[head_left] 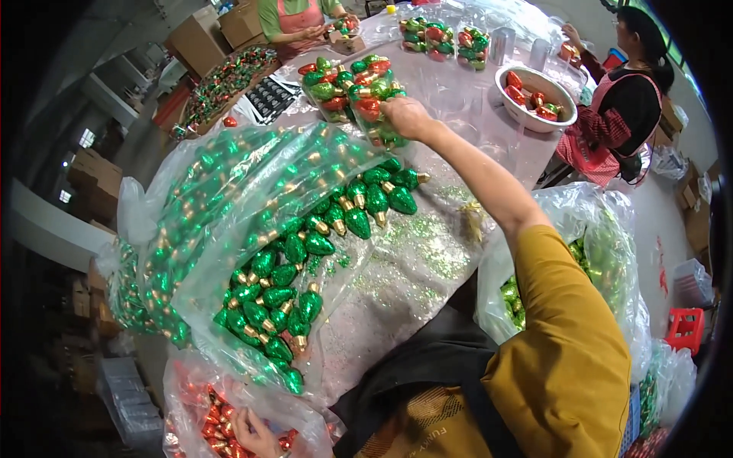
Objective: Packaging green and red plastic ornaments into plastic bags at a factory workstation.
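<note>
At the far side of the table, my right hand (pixel 408 117) is closed on the side of a clear plastic container (pixel 376 107) filled with red and green glittery bulb ornaments. A similar filled container (pixel 328 93) touches it on the left. Down at the lower left, my left hand (pixel 256 435) is inside a clear bag, its fingers curled onto red bulb ornaments (pixel 217 416). Between my hands, a large clear bag (pixel 229 183) lies on its side, with green bulb ornaments (pixel 279 298) spilling from its mouth onto the table.
Loose glitter covers the tablecloth (pixel 412 275). A white basin (pixel 534 99) of red ornaments stands far right, near filled containers (pixel 439 40). Two co-workers sit at the far edge and the right. A bag of light-green ornaments (pixel 603 244) and a red stool (pixel 685 330) are at right.
</note>
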